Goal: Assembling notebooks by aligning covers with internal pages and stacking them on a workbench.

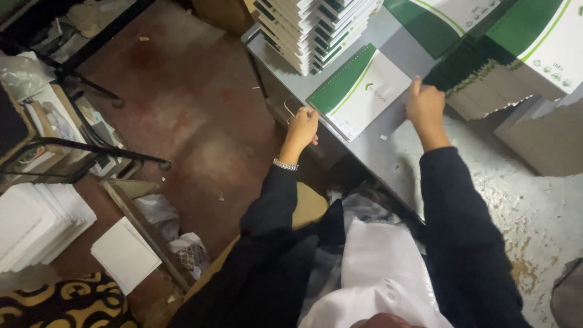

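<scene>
A green and white spiral-bound notebook (pixel 362 89) lies flat on the grey table (pixel 401 152). My left hand (pixel 302 126) is closed at the notebook's near left corner, by the table's edge, seemingly pinching a thin light cord. My right hand (pixel 426 108) reaches up to the near edge of a fanned stack of green and white notebooks (pixel 486 67), fingers curled on the bottom of the pile. Both arms wear dark sleeves, and a metal bracelet sits on my left wrist.
A tall stack of bound notebooks (pixel 313 27) stands at the table's back left. Brown cardboard (pixel 546 140) lies at the right. White paper stacks (pixel 36 222), a metal frame (pixel 91 149) and plastic wrap (pixel 182 243) crowd the reddish floor (pixel 194 109) at left.
</scene>
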